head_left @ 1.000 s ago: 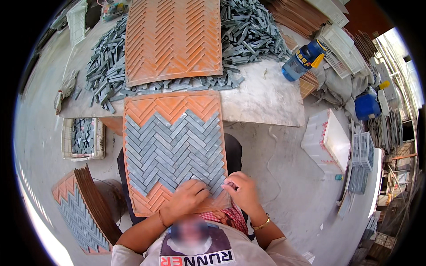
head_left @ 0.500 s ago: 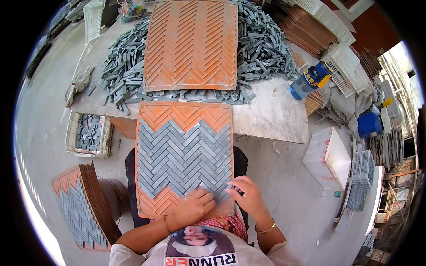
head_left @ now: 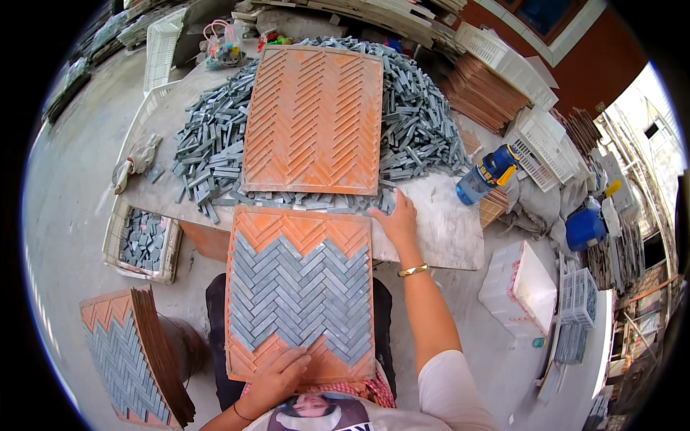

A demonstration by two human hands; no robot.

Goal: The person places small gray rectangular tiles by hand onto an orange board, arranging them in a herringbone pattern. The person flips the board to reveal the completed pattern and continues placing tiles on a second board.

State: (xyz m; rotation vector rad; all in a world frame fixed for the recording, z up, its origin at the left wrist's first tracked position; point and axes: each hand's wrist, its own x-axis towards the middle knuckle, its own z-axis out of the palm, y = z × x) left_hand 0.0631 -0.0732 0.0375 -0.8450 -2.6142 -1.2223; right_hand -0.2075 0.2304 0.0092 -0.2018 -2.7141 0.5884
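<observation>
An orange herringbone mould tray [head_left: 262, 224] lies across my lap, its middle filled with slim blue-grey tile strips [head_left: 298, 291] in zigzag rows. At its lower edge my left hand [head_left: 282, 372] rests on the tray with fingers laid on the surface, gripping nothing visible. Stretched forward past the tray's upper right corner, my right hand [head_left: 397, 219] is at the table, thumb and fingers apart, beside the loose strips. A second orange mould [head_left: 313, 118], with bare grooves, sits on the heap of loose grey strips [head_left: 420, 108].
At lower left stands a stack of filled moulds [head_left: 118, 352]. A white crate [head_left: 171, 251] of grey pieces is left of the table [head_left: 449, 237]. A blue bottle [head_left: 480, 179] stands on the table's right; a white box [head_left: 507, 291] is on the floor beyond.
My right hand has left the tray's lower right side and reached forward to the table. My left hand has shifted left and down along the tray. The view has tilted up.
</observation>
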